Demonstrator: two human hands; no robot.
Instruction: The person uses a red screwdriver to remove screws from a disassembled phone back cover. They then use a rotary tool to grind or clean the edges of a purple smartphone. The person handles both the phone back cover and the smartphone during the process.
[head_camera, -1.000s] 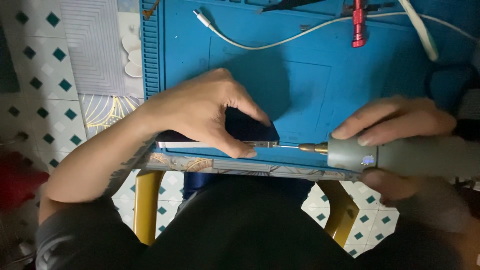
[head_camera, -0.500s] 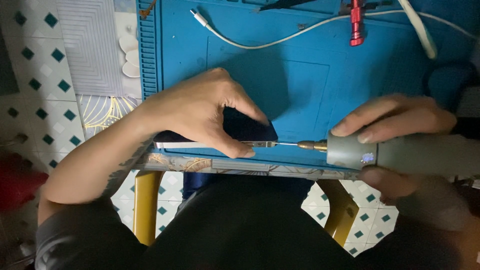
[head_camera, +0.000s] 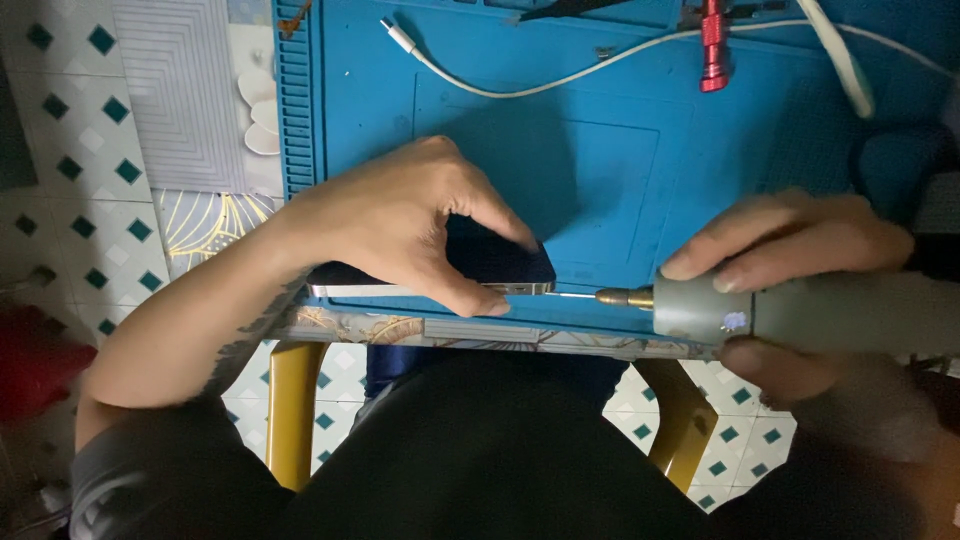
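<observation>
Left hand (head_camera: 400, 225) clamps a dark, silver-edged smartphone (head_camera: 500, 265) — right hand (head_camera: 790, 270) grips a grey cylindrical electric screwdriver (head_camera: 800, 315), its bit at the phone's end.

Under the fingers (head_camera: 480, 300): dark navy phone (head_camera: 500, 262), silver edge. Grey electric screwdriver (head_camera: 800, 315), brass tip. Blue mat (head_camera: 600, 170); beyond, white cable (head_camera: 560, 75), red tool (head_camera: 712, 45). White floor tiles (head_camera: 70, 150), teal diamonds.

The phone (head_camera: 500, 262) is a dark blue slab with a silver metal frame, lying flat near the front edge of the blue mat and largely covered from above. The electric screwdriver (head_camera: 800, 315) is a grey cylindrical body with a brass-coloured chuck and a thin steel bit, held horizontal, its bit tip meeting the phone's end edge.
</observation>
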